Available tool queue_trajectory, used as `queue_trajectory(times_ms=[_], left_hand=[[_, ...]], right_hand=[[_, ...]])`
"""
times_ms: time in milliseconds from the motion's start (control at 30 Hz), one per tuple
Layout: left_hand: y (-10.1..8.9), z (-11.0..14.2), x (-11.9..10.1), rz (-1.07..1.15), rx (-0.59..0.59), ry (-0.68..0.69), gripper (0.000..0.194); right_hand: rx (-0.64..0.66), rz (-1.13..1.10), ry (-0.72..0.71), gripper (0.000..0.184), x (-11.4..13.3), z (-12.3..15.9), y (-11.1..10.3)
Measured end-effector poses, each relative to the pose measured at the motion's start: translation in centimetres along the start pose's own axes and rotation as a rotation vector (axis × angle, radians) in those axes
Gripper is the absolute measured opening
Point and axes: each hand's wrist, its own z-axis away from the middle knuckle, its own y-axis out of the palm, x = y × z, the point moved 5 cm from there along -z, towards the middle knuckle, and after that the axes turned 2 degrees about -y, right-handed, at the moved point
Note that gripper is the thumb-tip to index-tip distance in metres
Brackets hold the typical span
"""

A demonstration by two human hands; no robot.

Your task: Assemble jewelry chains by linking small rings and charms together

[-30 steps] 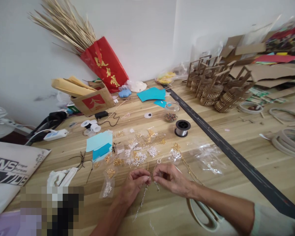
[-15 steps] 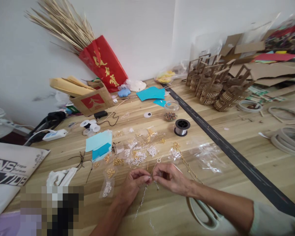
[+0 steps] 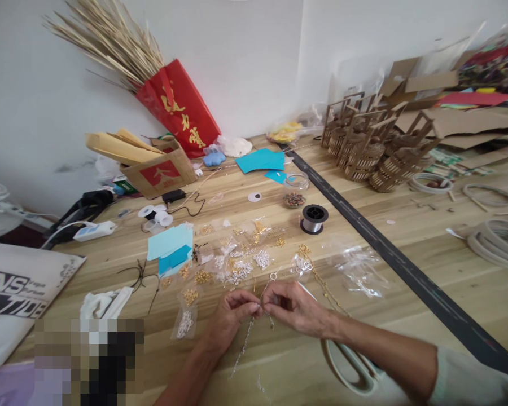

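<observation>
Low on the near side of the wood-grained surface point(image 3: 296, 372), a thin silvery chain point(image 3: 246, 338) hangs from two hands whose tips nearly meet. On the left hand point(image 3: 232, 316), thumb and forefinger press together on the chain, and a long strand of fine links trails from them towards the near edge; the right hand point(image 3: 294, 307) has its own fingers point(image 3: 272, 308) pinched beside that spot, seemingly on the same chain, with a short tail dangling beneath. Exactly which link sits between those tips is too small to tell. Judging by the pose, the step in hand is delicate two-handed work at one point of the chain, and the next move seems to call for a steady left pinch and a slight turn or tug from the right. Just beyond lies a smooth, round, open-centred ring point(image 3: 273, 277). A gold chain point(image 3: 317, 276) with little drops runs down towards the right forearm, which partly hides scissors point(image 3: 358, 389) with pale, looped handles. Farther off sit silvery pieces point(image 3: 261, 260) and gold pieces point(image 3: 204, 277), grainy and glinting, crumpled, glossy plastic bags point(image 3: 359, 270), matt blue card point(image 3: 171, 242) in flat sheets, and a black-flanged spool point(image 3: 314, 224) wound with something fine and shiny. Brown baskets point(image 3: 389, 172) with angular upright handles stand at the back, their slatted sides rough-looking against the smooth wood
</observation>
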Motion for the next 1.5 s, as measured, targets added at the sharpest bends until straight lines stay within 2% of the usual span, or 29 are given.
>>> queue_trajectory(times_ms=[833, 1000, 1233, 1367, 1500], left_hand=[[-0.5, -0.1, 0.3, -0.07, -0.026, 0.026, 0.018], [-0.4, 0.0, 0.4, -0.074, 0.001, 0.029, 0.016], [-0.4, 0.1, 0.0, -0.113, -0.028, 0.033, 0.016], [-0.3, 0.1, 0.0, -0.151, 0.002, 0.057, 0.019], [-0.2, 0.1, -0.1, -0.177, 0.007, 0.066, 0.021]], right_hand=[[-0.014, 0.014, 0.0, 0.009, -0.1, -0.1, 0.0], [-0.01, -0.048, 0.04, 0.011, -0.5, -0.1, 0.2], [-0.019, -0.15, 0.091, 0.014, -0.8, -0.2, 0.2], [-0.019, -0.18, 0.083, 0.023, -1.0, -0.2, 0.4], [-0.001, -0.174, 0.081, 0.021, -1.2, 0.0, 0.5]])
